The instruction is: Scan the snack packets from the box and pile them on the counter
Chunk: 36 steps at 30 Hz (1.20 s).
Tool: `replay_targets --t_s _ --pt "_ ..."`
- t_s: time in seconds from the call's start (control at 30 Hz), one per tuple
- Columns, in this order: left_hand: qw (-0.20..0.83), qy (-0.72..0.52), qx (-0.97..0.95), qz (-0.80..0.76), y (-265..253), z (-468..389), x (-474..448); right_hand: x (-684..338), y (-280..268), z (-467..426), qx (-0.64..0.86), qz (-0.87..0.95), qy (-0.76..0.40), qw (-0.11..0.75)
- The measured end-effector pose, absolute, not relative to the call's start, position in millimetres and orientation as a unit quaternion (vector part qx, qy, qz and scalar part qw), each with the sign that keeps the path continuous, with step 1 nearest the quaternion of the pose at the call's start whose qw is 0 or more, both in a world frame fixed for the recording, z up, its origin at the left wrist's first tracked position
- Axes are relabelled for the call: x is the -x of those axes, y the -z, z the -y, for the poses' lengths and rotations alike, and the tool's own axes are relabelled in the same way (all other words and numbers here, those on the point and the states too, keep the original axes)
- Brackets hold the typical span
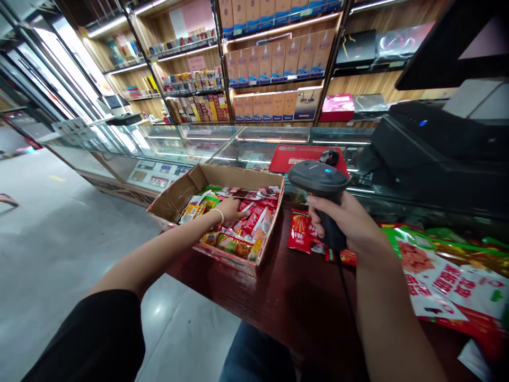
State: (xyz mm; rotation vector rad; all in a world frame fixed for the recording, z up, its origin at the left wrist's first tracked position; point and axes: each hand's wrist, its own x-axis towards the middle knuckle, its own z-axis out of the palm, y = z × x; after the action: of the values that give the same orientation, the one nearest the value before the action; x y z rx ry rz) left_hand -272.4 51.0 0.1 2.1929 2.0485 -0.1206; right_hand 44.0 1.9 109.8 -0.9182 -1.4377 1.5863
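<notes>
My left hand [229,209], with a light band on its wrist, reaches into a shallow cardboard box [175,204]. Its thumb and fingers close at the edge of a red snack packet [256,220]; the fingertips are partly hidden among the packets. Yellow and green snack packets [193,212] fill other parts of the box. My right hand [338,217] is wrapped round the handle of a black barcode scanner [318,178], held above the counter with a small blue light on top. Its cable hangs down. Below and left of the scanner lies a red snack packet [299,231].
Large red, white and green snack bags [441,281] lie at the right on the dark red counter [246,302]. Behind stand a glass display case [191,143], a red flat item [288,158] with a black mouse [329,157], and a black machine [433,154]. Stocked shelves [278,79] line the wall.
</notes>
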Motion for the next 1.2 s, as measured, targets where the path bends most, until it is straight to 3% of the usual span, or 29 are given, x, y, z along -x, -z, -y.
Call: replay_targets --t_s 0.27,0.6,0.77,0.93,1.2 --pt "0.145 -0.066 -0.711 -0.685 -25.0 -46.5 276.4 -48.5 -112.4 1.5 0.353 0.562 -0.628 0.407" --pt "0.391 -0.195 -0.662 -0.609 -97.8 -26.3 295.0 -62.9 -114.9 1.2 0.342 0.552 -0.623 0.437" --pt "0.476 -0.394 -0.599 -0.509 -132.0 -42.5 247.9 -73.5 -120.6 4.3 0.342 0.538 -0.611 0.469" --pt "0.496 -0.552 -0.528 -0.413 -117.7 -63.0 190.0 -87.6 -129.0 9.7 0.360 0.524 -0.589 0.499" --pt "0.498 -0.587 -0.484 -0.416 -95.4 -58.4 180.1 -96.9 -130.0 12.1 0.379 0.554 -0.563 0.482"
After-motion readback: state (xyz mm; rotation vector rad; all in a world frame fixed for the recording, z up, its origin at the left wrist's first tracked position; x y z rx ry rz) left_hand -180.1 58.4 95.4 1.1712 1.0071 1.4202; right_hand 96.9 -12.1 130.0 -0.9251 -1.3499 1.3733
